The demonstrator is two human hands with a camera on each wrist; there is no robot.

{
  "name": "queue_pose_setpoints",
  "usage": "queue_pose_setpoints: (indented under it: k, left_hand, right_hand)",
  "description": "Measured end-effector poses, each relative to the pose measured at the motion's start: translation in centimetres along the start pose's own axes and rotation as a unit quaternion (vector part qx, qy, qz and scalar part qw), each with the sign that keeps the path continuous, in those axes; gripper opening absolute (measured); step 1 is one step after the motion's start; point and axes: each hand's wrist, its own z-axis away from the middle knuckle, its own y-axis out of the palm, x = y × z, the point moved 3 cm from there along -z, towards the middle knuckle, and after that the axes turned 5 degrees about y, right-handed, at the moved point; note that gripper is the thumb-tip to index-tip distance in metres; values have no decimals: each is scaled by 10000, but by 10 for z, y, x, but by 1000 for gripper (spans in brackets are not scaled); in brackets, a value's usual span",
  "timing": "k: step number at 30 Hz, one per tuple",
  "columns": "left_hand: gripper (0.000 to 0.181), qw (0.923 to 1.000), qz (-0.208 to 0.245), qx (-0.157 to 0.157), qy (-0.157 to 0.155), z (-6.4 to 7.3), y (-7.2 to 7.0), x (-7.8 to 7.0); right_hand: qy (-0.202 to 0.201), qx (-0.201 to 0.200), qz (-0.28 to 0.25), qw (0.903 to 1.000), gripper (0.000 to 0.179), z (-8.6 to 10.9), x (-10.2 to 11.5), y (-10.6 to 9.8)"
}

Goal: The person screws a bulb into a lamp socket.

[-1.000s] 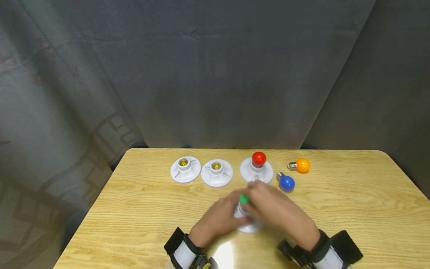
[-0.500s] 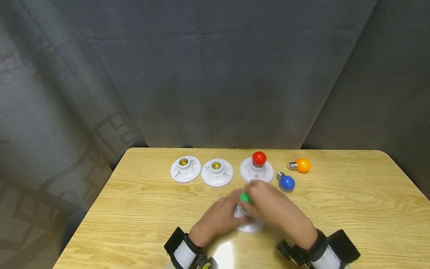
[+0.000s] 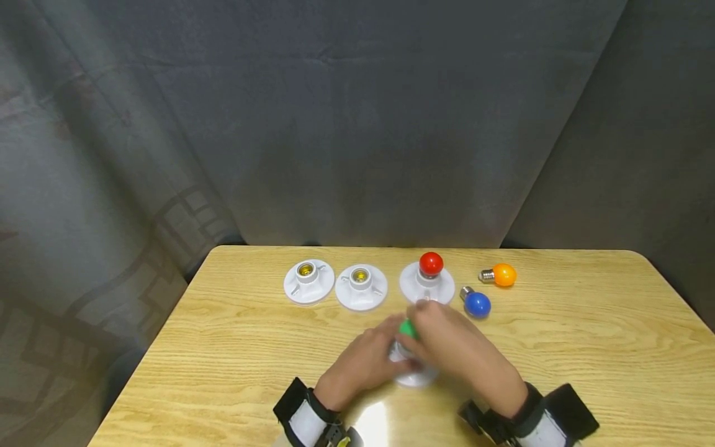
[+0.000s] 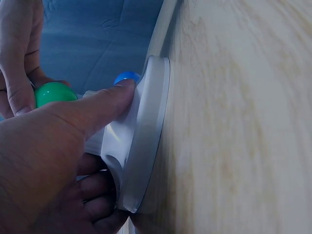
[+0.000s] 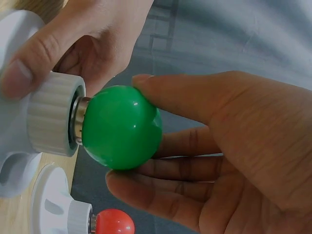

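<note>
A green bulb (image 5: 122, 127) has its metal screw base partly inside the collar of a white lamp socket (image 5: 53, 114). My right hand (image 3: 455, 344) holds the bulb's globe between thumb and curled fingers. Around the socket's round base, my left hand (image 3: 365, 360) grips with the thumb (image 4: 109, 105) across its top and the fingers curled at the far side. In the left wrist view the socket's base sits at the wooden table's surface. The head view shows only a bit of the green globe between both hands.
Behind the hands stands a white socket (image 3: 410, 288) with a red bulb (image 3: 431, 264) in it. Two bare sockets, one left (image 3: 304, 288) and one nearer the middle (image 3: 360, 298), are at the back. A blue bulb (image 3: 477, 304) and an orange bulb (image 3: 504, 274) lie to the right.
The right wrist has shifted slightly while that hand stays blurred on the green bulb. The left hand and the socket keep their place.
</note>
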Motion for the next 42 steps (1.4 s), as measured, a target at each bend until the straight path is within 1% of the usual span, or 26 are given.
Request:
queue_pose_setpoints:
  k: [4, 8, 11, 14, 18, 23, 30, 34, 42]
  left_hand:
    - [70, 10000, 32, 6, -55, 1, 1, 1]
    - [75, 9999, 47, -25, -99, 1, 1, 1]
    - [79, 9998, 58, -8, -188, 2, 1, 1]
    - [81, 9995, 47, 9, -317, 2, 0, 2]
    - [78, 9991, 98, -32, -404, 2, 1, 2]
    - [79, 9990, 169, -87, -396, 4, 1, 2]
    - [71, 9991, 127, -63, -389, 2, 1, 1]
    - [72, 9990, 142, -60, -425, 1, 1, 1]
    - [74, 9992, 150, -79, -351, 2, 0, 1]
  right_hand:
    - [98, 50, 225, 9997, 20, 2, 2, -2]
    - [-11, 80, 414, 9991, 16, 5, 5, -9]
    - [-225, 192, 412, 9987, 27, 7, 6, -14]
    - [-437, 397, 300, 9978, 37, 9, 6, -16]
    - [-650, 605, 114, 9960, 43, 11, 4, -15]
    - [-817, 703, 14, 9942, 50, 12, 3, -11]
    - [-813, 727, -35, 9940, 51, 11, 2, -8]
    - [-835, 711, 7, 9940, 48, 10, 1, -8]
    - [-902, 701, 20, 9935, 45, 8, -1, -6]
